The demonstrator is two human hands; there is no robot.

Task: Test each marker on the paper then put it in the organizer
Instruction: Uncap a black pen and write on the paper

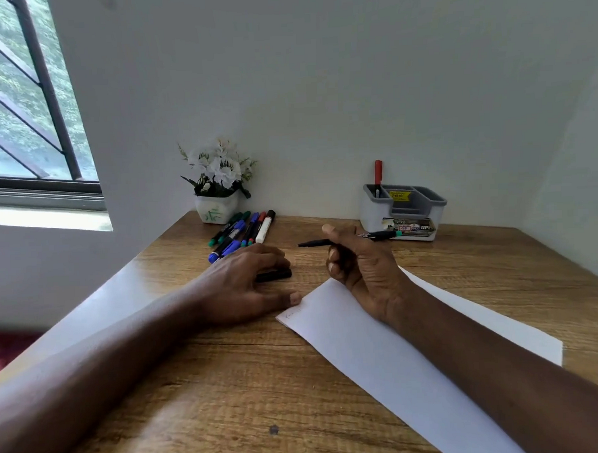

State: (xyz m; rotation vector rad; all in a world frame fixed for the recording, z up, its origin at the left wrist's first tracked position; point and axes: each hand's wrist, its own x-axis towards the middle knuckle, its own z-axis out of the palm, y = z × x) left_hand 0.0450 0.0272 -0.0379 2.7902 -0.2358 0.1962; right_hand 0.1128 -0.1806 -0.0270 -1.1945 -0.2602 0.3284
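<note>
Wooden table (229, 383) set against a white wall; window at far left.

Right hand (357, 261): raised just above the far corner of the paper (382, 366), fingers curled and clamped with the thumb on a black marker (312, 243). The marker lies roughly level, bare tip pointing left, green-ended tail pointing right towards the organizer (372, 216). The tip is off the paper.

Left hand (245, 287): resting on the table left of the paper, thumb at the sheet's left corner. The fingers are bent over a black cap (275, 275) lying on the table and touch it; whether they grip it cannot be told.

The paper is a white sheet lying at an angle from the centre towards the near right, under the right forearm. A faint mark shows near its left corner.

The organizer is grey and white, at the far right against the wall. One red marker (378, 173) stands upright in its left compartment.

A group of markers (243, 232), blue, green, red, black and white, lies at far centre-left, just beside a white pot of white flowers (217, 182).
</note>
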